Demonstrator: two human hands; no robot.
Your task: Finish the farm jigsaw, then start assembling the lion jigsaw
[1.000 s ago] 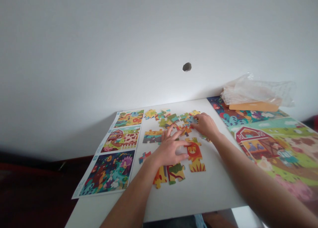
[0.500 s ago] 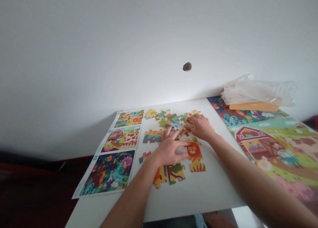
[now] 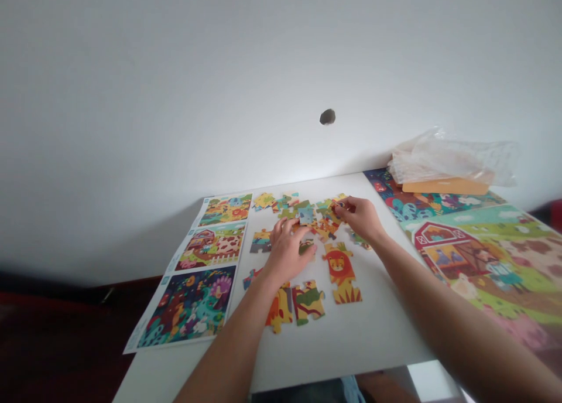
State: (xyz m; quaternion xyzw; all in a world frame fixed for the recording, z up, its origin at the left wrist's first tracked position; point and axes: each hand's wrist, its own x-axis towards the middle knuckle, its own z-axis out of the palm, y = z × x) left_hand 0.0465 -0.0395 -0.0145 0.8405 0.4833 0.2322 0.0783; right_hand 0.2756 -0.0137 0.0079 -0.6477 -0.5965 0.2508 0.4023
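My right hand [image 3: 363, 220] pinches a small, colourful puzzle piece [image 3: 338, 208] between thumb and fingertips, at the right side of a loose heap of puzzle pieces [image 3: 325, 230]. My left hand [image 3: 287, 252] hovers low at the heap's near left side, fingers curved and apart. Partly covered by that hand is a greenish piece [image 3: 306, 248]. To its left lies a grey and yellow puzzle section [image 3: 260, 242]. Two joined pieces with a lion [image 3: 338, 265] lie to its right. Closer to me are a green and brown piece [image 3: 308, 303] and an orange and yellow piece [image 3: 281, 310].
A sheet with three printed pictures [image 3: 188, 297] lies along the table's left side. On the right are a large farm picture [image 3: 478, 268] and a darker picture [image 3: 401, 209], topped by an orange flat item [image 3: 443, 186] and clear plastic bags [image 3: 452, 160]. A wall with a hole [image 3: 327, 117] stands behind.
My left hand has drawn back left from the lion pieces, uncovering them. The right hand's fingers have gone from spread over the heap to a pinch on a piece.
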